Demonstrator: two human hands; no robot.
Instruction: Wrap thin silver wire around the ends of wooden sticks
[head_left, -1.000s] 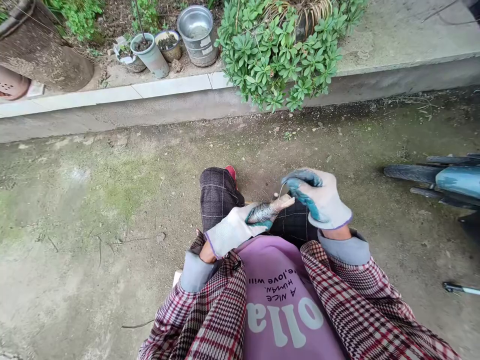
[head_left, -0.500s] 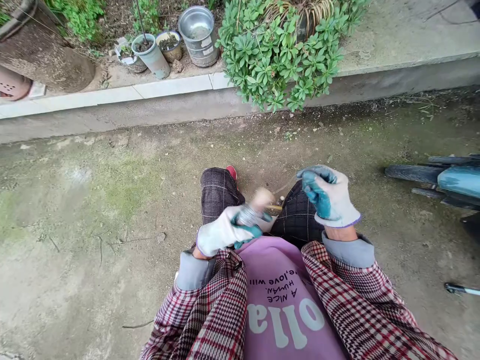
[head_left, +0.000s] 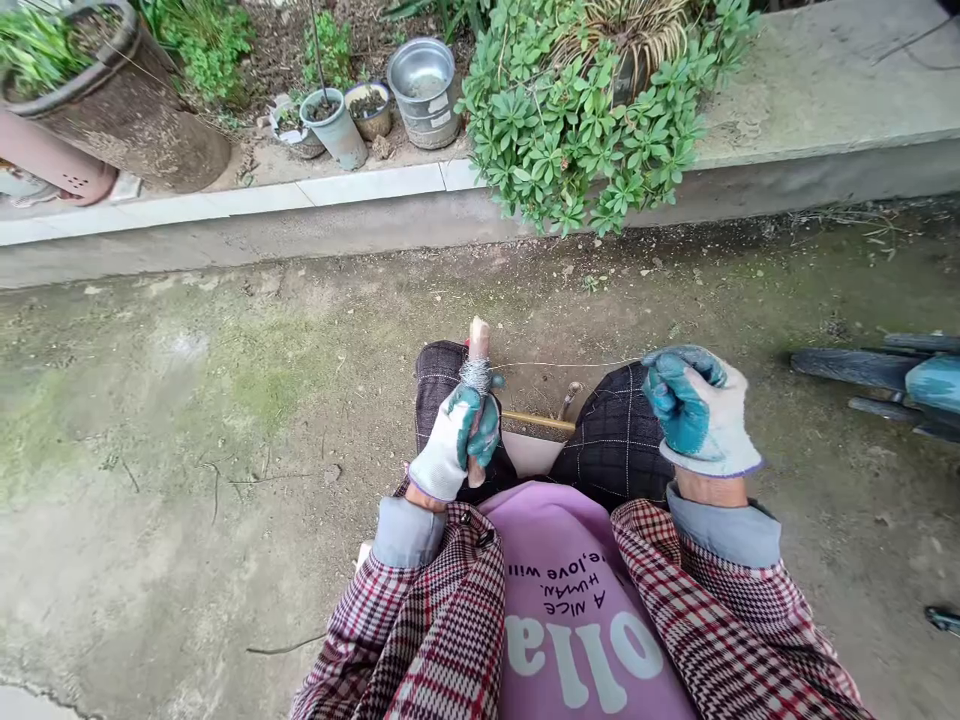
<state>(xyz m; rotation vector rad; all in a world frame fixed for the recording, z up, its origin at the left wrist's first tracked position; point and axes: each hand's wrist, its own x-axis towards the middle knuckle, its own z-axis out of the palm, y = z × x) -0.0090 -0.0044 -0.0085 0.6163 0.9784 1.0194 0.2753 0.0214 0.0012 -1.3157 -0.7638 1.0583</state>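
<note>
Gripping a wooden stick upright in the left hand, gloved fingers clenched round its lower half, just above the left knee. Shows a coil of thin grey metal wound tight round the stick, right above the fist, with the bare pale tip poking up beyond it. Stretches 1 strand of wire from the coil straight across to the right hand, taut and nearly level over the gap between the 2 knees. Keeps the right hand curled closed on the wire's far end, blue-coated fingertips folded in, over the right knee; exact pinch hidden by the glove. Holds the 2 hands well apart, joined only by the wire.

Lying lower, between the knees: a yellowish rod, with a small bent metal piece just beside its right end.

Beyond, past mossy concrete ground: a kerb, a bushy green plant spilling over it, a metal bucket, 2 small pots near it, and 1 big brown planter far left. At the right edge, part of a blue vehicle, too cropped to tell which kind.
</note>
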